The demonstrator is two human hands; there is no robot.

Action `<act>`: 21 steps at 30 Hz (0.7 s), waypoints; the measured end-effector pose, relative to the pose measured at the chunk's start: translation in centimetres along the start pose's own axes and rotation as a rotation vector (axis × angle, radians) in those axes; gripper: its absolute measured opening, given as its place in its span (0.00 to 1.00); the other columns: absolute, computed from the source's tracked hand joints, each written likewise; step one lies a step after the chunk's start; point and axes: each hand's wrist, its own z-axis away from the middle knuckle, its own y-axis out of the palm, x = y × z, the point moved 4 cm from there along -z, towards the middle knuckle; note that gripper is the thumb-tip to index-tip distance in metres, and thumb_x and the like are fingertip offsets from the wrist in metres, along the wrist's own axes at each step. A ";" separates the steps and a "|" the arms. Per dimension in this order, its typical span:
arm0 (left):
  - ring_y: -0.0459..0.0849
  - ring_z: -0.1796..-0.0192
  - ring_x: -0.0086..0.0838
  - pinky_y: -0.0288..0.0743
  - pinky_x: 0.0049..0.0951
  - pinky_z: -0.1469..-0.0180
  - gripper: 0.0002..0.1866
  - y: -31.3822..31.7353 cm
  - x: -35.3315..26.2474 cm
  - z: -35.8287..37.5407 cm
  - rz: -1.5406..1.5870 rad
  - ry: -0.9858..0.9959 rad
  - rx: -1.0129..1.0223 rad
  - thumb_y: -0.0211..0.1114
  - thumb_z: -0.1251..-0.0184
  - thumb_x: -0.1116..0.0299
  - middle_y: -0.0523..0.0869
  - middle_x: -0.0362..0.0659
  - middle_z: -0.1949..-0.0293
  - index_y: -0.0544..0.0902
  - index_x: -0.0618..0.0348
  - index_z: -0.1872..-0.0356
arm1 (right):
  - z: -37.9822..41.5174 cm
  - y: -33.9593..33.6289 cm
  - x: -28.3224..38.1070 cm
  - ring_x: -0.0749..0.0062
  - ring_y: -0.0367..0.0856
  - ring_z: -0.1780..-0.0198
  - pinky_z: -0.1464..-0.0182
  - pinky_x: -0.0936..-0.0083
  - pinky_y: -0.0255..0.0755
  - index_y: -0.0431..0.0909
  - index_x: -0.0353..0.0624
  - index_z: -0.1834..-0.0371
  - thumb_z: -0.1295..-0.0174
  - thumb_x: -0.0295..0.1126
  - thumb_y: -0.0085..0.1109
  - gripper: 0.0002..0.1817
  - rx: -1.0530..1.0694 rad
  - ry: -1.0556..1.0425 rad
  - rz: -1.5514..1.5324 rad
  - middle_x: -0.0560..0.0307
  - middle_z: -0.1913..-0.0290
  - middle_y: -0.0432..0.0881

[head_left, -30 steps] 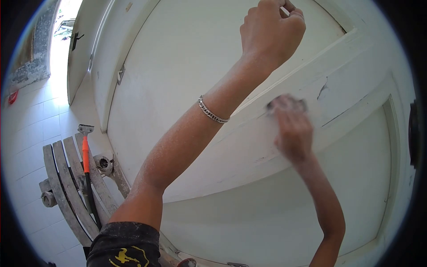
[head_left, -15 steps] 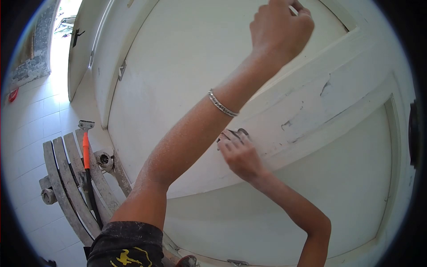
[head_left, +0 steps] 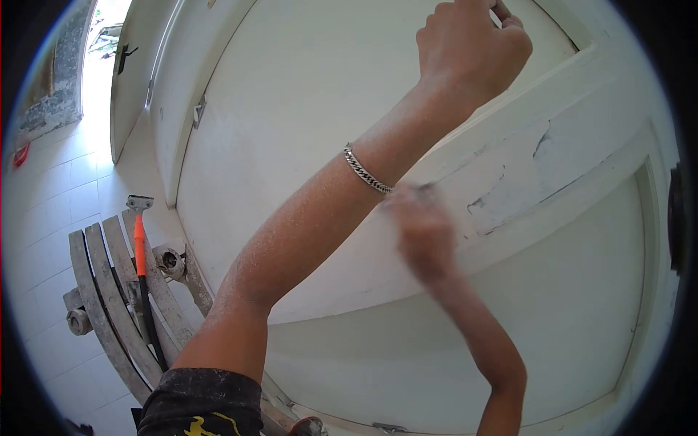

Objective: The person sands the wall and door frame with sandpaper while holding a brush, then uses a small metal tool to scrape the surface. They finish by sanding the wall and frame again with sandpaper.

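My left hand is raised at the top edge in front of the pale door, its fingers curled and partly cut off by the frame. What it holds, if anything, is hidden. A silver bracelet circles that wrist, and pale dust coats the forearm. Lower down, my right hand is closed and smeared by motion, with a blurred greyish object at its fingertips against the white raised band of the surface. Dark cracks and patchy marks show on this band to the right of the hand.
At lower left a worn slatted wooden stool stands on the tiled floor, with an orange and black scraper lying on it. An open door with a dark handle is at upper left. A red object lies near the wall.
My right hand has moved up and to the right along the white band and is now more blurred. My left hand has shifted slightly right and down.
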 end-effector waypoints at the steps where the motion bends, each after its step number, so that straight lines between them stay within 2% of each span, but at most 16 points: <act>1: 0.89 0.56 0.45 0.77 0.45 0.46 0.18 -0.7 -0.1 0.0 0.242 -0.006 0.213 0.55 0.28 0.63 0.90 0.56 0.62 0.84 0.66 0.50 | -1.1 -2.1 -1.5 0.60 0.83 0.38 0.33 0.56 0.74 0.82 0.39 0.48 0.35 0.30 0.58 0.14 0.020 0.146 0.002 0.47 0.44 0.86; 2: 0.89 0.56 0.45 0.77 0.45 0.46 0.18 -1.2 -0.4 -0.1 0.241 -0.012 0.218 0.55 0.28 0.63 0.90 0.56 0.62 0.84 0.66 0.50 | -0.7 -1.7 -1.1 0.60 0.83 0.38 0.33 0.56 0.74 0.82 0.39 0.48 0.35 0.30 0.58 0.14 0.025 0.151 -0.003 0.47 0.44 0.86; 4: 0.89 0.56 0.44 0.77 0.45 0.46 0.18 -1.5 -0.7 -0.2 0.205 -0.176 0.257 0.54 0.28 0.63 0.90 0.56 0.62 0.84 0.66 0.50 | 0.5 -0.2 0.9 0.59 0.84 0.40 0.32 0.56 0.74 0.82 0.39 0.48 0.34 0.28 0.57 0.13 -0.059 0.037 0.069 0.47 0.44 0.86; 5: 0.89 0.56 0.44 0.77 0.45 0.46 0.18 -1.3 -0.2 0.0 0.207 -0.179 0.265 0.54 0.28 0.63 0.90 0.56 0.62 0.84 0.66 0.50 | 1.4 1.1 2.4 0.58 0.84 0.40 0.32 0.56 0.74 0.82 0.39 0.49 0.33 0.29 0.57 0.12 -0.009 -0.105 0.074 0.47 0.45 0.86; 7: 0.89 0.57 0.43 0.77 0.45 0.47 0.18 -1.5 0.1 0.0 0.236 -0.029 0.193 0.54 0.28 0.63 0.90 0.56 0.62 0.84 0.67 0.51 | 1.5 1.4 2.0 0.58 0.84 0.39 0.32 0.56 0.74 0.81 0.39 0.50 0.33 0.29 0.57 0.11 0.039 -0.072 0.043 0.48 0.46 0.86; 8: 0.89 0.57 0.43 0.77 0.45 0.47 0.18 -1.1 0.1 -0.1 0.235 -0.031 0.194 0.54 0.28 0.63 0.90 0.56 0.62 0.84 0.67 0.51 | 1.4 1.7 1.8 0.58 0.83 0.38 0.32 0.56 0.73 0.81 0.40 0.50 0.33 0.29 0.57 0.11 0.089 -0.047 0.007 0.48 0.46 0.86; 9: 0.89 0.57 0.44 0.77 0.45 0.47 0.18 -1.0 -0.4 -0.2 0.223 -0.098 0.224 0.55 0.28 0.63 0.90 0.56 0.62 0.84 0.67 0.51 | 0.4 0.1 0.8 0.60 0.82 0.37 0.32 0.56 0.73 0.81 0.40 0.50 0.32 0.29 0.56 0.11 0.040 0.029 0.039 0.48 0.48 0.86; 11: 0.89 0.57 0.44 0.77 0.45 0.47 0.18 -1.5 -0.1 0.0 0.207 -0.167 0.247 0.55 0.29 0.63 0.90 0.56 0.62 0.84 0.67 0.52 | 0.4 -0.3 1.1 0.61 0.83 0.37 0.32 0.56 0.73 0.81 0.41 0.51 0.32 0.29 0.56 0.11 0.004 -0.001 0.087 0.49 0.48 0.86; 13: 0.89 0.57 0.45 0.77 0.45 0.47 0.18 -1.9 -0.2 0.1 0.254 -0.026 0.245 0.55 0.29 0.63 0.90 0.57 0.62 0.85 0.67 0.52 | 1.4 0.2 2.2 0.63 0.83 0.38 0.33 0.58 0.73 0.82 0.43 0.51 0.33 0.29 0.56 0.10 -0.030 -0.081 0.096 0.50 0.48 0.86; 14: 0.89 0.57 0.45 0.77 0.45 0.47 0.18 -1.6 -0.4 0.0 0.262 -0.024 0.251 0.55 0.29 0.63 0.90 0.57 0.62 0.85 0.67 0.52 | 1.8 0.3 2.0 0.63 0.83 0.38 0.33 0.58 0.73 0.82 0.43 0.51 0.33 0.29 0.56 0.10 -0.027 -0.074 0.103 0.50 0.48 0.86; 16: 0.89 0.56 0.48 0.77 0.46 0.46 0.17 -1.0 -0.2 -0.4 0.242 -0.170 0.231 0.55 0.29 0.63 0.90 0.57 0.61 0.85 0.65 0.52 | 1.9 0.6 1.9 0.63 0.83 0.38 0.33 0.58 0.73 0.82 0.44 0.52 0.34 0.29 0.56 0.10 0.112 -0.134 -0.032 0.51 0.48 0.86; 17: 0.89 0.56 0.48 0.77 0.46 0.46 0.17 -0.6 -0.1 0.1 0.246 -0.170 0.233 0.55 0.29 0.63 0.90 0.57 0.61 0.85 0.65 0.52 | 1.5 -0.7 0.2 0.63 0.84 0.40 0.34 0.57 0.74 0.82 0.44 0.50 0.34 0.29 0.57 0.11 0.067 -0.094 0.002 0.52 0.47 0.87; 19: 0.88 0.56 0.47 0.77 0.46 0.47 0.17 -0.9 -0.2 1.2 0.157 -0.002 0.063 0.56 0.30 0.62 0.90 0.56 0.62 0.85 0.65 0.52 | 0.0 -4.9 -4.9 0.62 0.85 0.41 0.35 0.60 0.76 0.82 0.43 0.45 0.37 0.25 0.59 0.16 -0.083 0.061 0.184 0.54 0.43 0.87; 21: 0.88 0.57 0.47 0.77 0.45 0.47 0.17 -1.2 0.5 0.6 0.196 -0.032 0.136 0.56 0.30 0.62 0.90 0.55 0.63 0.85 0.65 0.52 | -1.8 -9.8 -8.3 0.64 0.87 0.44 0.41 0.66 0.80 0.80 0.40 0.39 0.41 0.18 0.59 0.24 -0.187 0.305 0.186 0.53 0.39 0.86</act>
